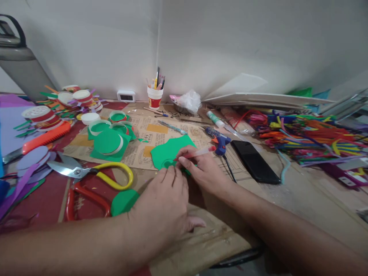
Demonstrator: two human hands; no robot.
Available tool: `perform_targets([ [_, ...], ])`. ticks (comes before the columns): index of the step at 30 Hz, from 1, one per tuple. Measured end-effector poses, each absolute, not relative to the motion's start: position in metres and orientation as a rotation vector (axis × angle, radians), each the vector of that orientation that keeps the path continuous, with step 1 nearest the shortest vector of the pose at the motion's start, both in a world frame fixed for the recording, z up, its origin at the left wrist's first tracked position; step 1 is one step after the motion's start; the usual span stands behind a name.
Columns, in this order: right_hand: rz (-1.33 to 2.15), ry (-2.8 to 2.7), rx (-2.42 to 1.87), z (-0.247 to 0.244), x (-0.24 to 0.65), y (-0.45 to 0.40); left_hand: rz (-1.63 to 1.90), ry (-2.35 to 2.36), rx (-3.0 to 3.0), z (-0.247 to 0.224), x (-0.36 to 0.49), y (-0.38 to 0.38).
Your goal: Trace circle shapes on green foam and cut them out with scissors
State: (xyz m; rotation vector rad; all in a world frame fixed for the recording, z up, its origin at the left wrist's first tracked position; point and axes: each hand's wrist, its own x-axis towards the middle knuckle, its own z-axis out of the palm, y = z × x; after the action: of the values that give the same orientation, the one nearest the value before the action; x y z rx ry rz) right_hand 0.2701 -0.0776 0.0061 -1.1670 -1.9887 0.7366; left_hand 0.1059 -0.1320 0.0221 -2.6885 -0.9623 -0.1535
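Note:
A green craft sheet (169, 148) with uneven edges lies on the brown paper in front of me. My left hand (163, 195) rests over its near edge, fingers laid flat on the sheet and thumb apart. A slim pen (198, 153), clear with a red end, is pinched in my right hand (205, 168), its tip low over the sheet beside my left fingertips. A faint round outline shows there, partly covered by the fingers. Left of my left hand lies a green disc (124, 202), part hidden by my wrist. Scissors (86, 174) with yellow and red handles lie open nearby.
Green-lined paper rings (99, 128) and a green disc on a square stand back left, near an orange cutter (46, 136). A phone (254, 161), blue glue gun (220, 142), glue stick (215, 119) and pipe cleaners (304, 134) lie rightward. A pen cup (155, 97) stands behind.

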Motion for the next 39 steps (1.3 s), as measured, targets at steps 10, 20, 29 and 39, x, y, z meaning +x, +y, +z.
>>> perform_targets([
  [10,0.772,-1.981,-1.235,0.004,0.27,-0.079,-0.032,-1.061,-2.78,0.003,0.114,-0.144],
  [20,0.81,-1.936,-1.337,0.008,0.266,-0.082,-0.005,-1.132,-2.864,0.004,0.112,-0.155],
  [29,0.821,-1.899,-1.337,0.006,0.264,-0.082,0.235,-1.141,-2.954,0.014,0.115,-0.15],
  [39,0.915,-1.85,-1.329,0.014,0.261,-0.083,0.307,-1.129,-2.976,0.019,0.114,-0.15],
])
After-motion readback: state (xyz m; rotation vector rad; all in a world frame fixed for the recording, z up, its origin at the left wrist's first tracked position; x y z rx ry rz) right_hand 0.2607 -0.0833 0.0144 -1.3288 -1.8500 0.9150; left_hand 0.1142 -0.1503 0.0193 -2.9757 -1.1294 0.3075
